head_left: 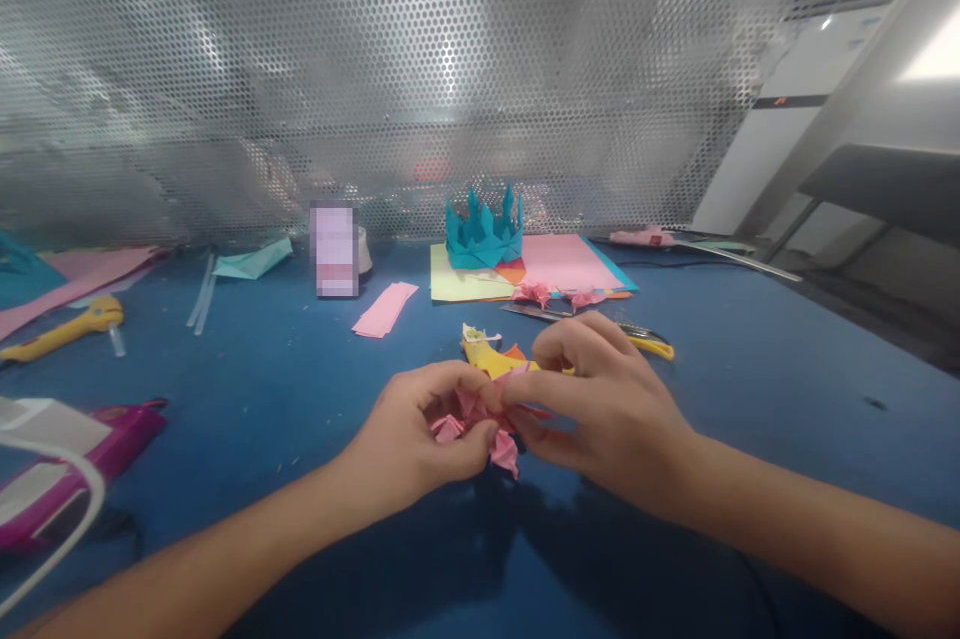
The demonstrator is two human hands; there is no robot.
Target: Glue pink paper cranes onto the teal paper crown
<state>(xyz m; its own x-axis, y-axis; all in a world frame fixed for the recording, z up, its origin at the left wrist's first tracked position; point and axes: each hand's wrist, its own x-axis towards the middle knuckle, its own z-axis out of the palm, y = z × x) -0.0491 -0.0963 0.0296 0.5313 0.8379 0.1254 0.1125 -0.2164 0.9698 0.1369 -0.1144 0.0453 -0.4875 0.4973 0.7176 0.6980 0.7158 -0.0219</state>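
Between my two hands is a folded pink paper piece (504, 454), creased and pointed at its lower end. My left hand (435, 424) pinches it from the left with thumb and fingers. From the right, my right hand (600, 394) closes thumb and fingertips on its other side. Fingers hide the middle of the piece. Just behind it a yellow paper piece (484, 354) with an orange bit lies on the table. Beyond my right hand rests a yellow-handled cutter (656, 346), partly covered by the hand.
A teal paper crown (484, 234) stands on coloured sheets (574, 261) near a perforated metal screen (420, 49). Two pink folded pieces (534, 293) lie before it. Pink strips (385, 309), a phone (335, 249), a yellow tool (64, 327) and a magenta device (124, 444) are leftward.
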